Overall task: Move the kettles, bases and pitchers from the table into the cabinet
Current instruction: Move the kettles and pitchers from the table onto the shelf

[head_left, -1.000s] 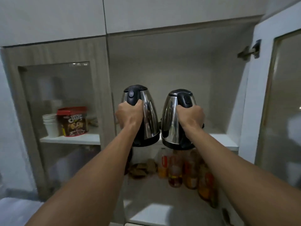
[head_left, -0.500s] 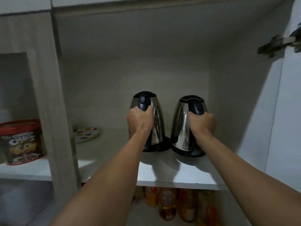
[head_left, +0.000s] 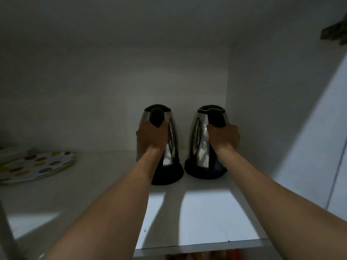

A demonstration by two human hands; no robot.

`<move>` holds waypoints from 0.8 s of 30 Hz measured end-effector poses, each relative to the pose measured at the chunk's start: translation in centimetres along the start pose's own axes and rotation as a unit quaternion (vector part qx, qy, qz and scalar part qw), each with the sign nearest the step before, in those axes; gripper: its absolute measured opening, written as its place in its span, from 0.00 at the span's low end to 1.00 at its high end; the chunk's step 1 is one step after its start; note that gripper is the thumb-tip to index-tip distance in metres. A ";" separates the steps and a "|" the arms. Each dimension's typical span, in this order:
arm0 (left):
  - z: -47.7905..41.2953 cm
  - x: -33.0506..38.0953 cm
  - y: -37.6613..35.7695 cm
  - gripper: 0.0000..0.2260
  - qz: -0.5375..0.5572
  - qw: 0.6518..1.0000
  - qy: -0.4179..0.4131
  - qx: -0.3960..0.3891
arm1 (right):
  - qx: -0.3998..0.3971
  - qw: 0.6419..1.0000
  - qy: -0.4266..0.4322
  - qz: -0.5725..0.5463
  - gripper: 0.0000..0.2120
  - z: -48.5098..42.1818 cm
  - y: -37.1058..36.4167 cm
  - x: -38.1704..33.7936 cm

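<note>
Now, left grip [head_left: 152,138]: clamped round left kettle [head_left: 170,141]
Right grip [head_left: 223,136]: clamped round right kettle [head_left: 197,139]
Count: two, both upright on shelf [head_left: 206,212]

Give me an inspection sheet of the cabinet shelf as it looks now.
Surface: white shelf, lit at the front, dim at the back.
Job's things: left kettle and right kettle upright, side by side, apart, seemingly set down.
Clutter: dotted plate at the left.
Hands: left hand grips the left kettle's handle; right hand grips the right kettle's.
Cables: nothing seen.
Surroundings: hinge and open door at the right.
</note>
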State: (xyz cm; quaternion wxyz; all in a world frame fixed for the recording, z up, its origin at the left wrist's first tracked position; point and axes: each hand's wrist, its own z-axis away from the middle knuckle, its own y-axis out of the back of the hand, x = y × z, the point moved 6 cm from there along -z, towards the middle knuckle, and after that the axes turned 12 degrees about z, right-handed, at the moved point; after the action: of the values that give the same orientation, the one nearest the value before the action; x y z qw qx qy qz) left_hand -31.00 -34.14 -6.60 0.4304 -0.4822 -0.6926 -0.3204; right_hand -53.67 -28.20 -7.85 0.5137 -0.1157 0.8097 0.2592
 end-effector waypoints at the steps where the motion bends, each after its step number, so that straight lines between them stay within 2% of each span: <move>1: 0.0 -0.3 -0.2 0.18 0.010 1.000 0.001 0.000 | -0.001 1.000 0.002 -0.001 0.14 -0.3 -0.1 0.1; 9: 0.7 -0.1 -1.7 0.18 -0.009 1.000 -0.012 0.010 | -0.008 1.000 0.018 -0.015 0.12 -1.2 -0.5 0.6; 13: 1.5 0.3 -2.2 0.17 -0.038 0.999 -0.001 0.007 | -0.056 0.998 0.038 -0.017 0.11 -0.6 -1.3 0.0; 18: 1.7 -0.6 -0.8 0.17 0.003 0.999 0.035 0.037 | -0.086 0.995 0.055 -0.001 0.13 0.2 -1.4 -0.2; 24: 2.3 -1.1 -0.7 0.12 0.018 0.999 0.045 0.019 | -0.105 0.994 0.033 -0.010 0.09 0.1 -1.0 0.3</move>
State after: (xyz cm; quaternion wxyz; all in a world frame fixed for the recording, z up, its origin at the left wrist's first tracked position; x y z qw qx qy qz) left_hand -32.11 -32.77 -8.59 0.4758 -0.4711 -0.6697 -0.3213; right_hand -53.27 -28.94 -8.47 0.4739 -0.1861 0.7933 0.3338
